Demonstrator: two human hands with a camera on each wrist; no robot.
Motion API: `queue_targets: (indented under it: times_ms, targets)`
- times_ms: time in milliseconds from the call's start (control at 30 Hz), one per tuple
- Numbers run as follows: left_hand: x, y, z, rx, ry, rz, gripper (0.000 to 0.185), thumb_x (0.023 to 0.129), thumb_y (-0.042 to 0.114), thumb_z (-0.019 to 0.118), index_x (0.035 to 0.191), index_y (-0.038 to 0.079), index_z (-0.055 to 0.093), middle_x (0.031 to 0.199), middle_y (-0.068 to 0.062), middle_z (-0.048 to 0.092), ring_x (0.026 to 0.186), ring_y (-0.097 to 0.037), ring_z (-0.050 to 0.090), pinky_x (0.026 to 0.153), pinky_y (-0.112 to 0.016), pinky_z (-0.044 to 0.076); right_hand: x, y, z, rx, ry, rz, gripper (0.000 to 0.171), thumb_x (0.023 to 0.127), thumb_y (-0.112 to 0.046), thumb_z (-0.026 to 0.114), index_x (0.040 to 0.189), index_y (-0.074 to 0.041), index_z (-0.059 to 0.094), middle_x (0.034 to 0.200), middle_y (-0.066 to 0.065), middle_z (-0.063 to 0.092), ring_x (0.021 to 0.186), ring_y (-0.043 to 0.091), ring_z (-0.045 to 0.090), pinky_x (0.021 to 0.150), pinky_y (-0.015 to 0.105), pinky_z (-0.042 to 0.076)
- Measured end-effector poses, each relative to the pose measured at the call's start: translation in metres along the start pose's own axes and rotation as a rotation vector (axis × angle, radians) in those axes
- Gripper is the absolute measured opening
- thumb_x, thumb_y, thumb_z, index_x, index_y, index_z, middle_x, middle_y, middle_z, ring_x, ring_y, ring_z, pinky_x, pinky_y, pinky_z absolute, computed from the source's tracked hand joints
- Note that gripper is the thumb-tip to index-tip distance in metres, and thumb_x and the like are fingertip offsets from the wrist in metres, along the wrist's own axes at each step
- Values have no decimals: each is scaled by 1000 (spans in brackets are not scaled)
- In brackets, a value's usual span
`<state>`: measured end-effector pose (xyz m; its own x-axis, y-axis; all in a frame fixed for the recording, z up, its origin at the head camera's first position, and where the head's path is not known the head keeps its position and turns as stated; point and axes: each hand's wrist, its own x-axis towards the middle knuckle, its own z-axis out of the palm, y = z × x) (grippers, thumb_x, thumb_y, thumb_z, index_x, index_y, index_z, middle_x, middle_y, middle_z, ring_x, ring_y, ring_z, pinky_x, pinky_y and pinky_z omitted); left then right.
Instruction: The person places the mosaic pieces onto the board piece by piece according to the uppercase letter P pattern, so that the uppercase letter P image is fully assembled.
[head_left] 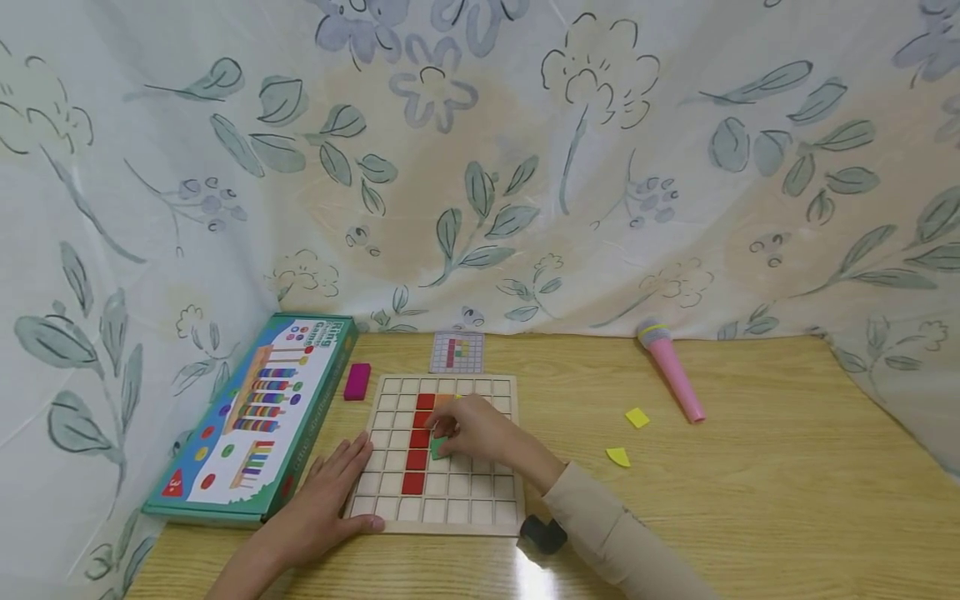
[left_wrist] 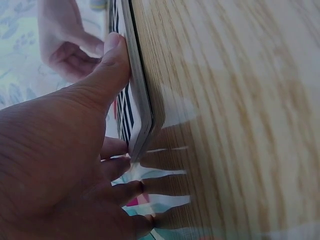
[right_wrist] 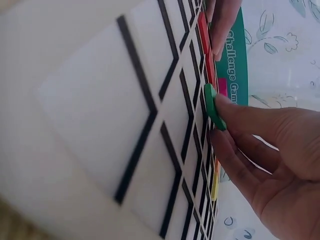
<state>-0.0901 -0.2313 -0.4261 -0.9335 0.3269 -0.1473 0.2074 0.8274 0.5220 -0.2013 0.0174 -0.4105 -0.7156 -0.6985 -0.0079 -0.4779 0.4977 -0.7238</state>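
Note:
A wooden grid board (head_left: 442,528) lies on the table with a column of red square tiles (head_left: 414,460) in its cells. My left hand (head_left: 326,500) rests at the board's left side, fingers spread along the edge and thumb on the near left corner. Over the middle of the board, my right hand (head_left: 480,429) pinches a green square tile (right_wrist: 214,106) between thumb and fingertips. The green tile is tilted, close over the cells beside the red column. An orange tile (head_left: 445,399) and a yellow tile (right_wrist: 215,187) show partly behind the right hand.
Behind the board lies a small pattern card (head_left: 468,354). A magenta block (head_left: 357,382) and a game box (head_left: 225,450) are at the left. Two yellow pieces (head_left: 637,417) and a pink toy microphone (head_left: 678,383) lie right. A dark object (head_left: 545,535) sits by the near right corner.

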Motion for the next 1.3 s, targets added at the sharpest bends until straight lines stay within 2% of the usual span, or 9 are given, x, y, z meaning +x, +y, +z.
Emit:
queue_targets:
  times_ms: [300,667,833,1067,1300]
  targets:
    - [0,-1,1,0,13,13,102,81,58,70,153,0,27,161,-17,20,146,-44,13,112,-68,10,7,0,4,-25,64,65,23,81,-3,79,103,-6,73,85,-4,67,77,5,59,72,18,51]
    - [0,-1,1,-3,13,7,102,81,58,70,154,1,26,161,-16,20,146,-44,13,113,-67,10,4,-1,7,-65,90,64,20,82,-4,78,101,-5,73,84,-4,67,77,5,59,71,18,50]
    - [1,-2,2,14,15,8,102,81,59,69,153,0,27,161,-16,20,146,-44,14,113,-67,11,1,0,6,-86,90,52,20,83,-6,78,103,-6,74,89,-3,70,82,6,61,74,19,51]
    - [1,-2,2,4,19,19,103,80,58,70,153,0,27,161,-17,21,146,-45,14,112,-68,11,-23,9,-13,-55,129,14,18,90,-8,70,108,-5,72,100,2,71,89,12,63,78,25,53]
    - [0,-1,1,7,20,18,102,80,57,70,153,-1,27,161,-18,21,146,-45,14,112,-68,11,-73,41,-48,-67,233,40,19,90,-5,69,109,-4,72,101,5,72,90,14,64,78,27,55]
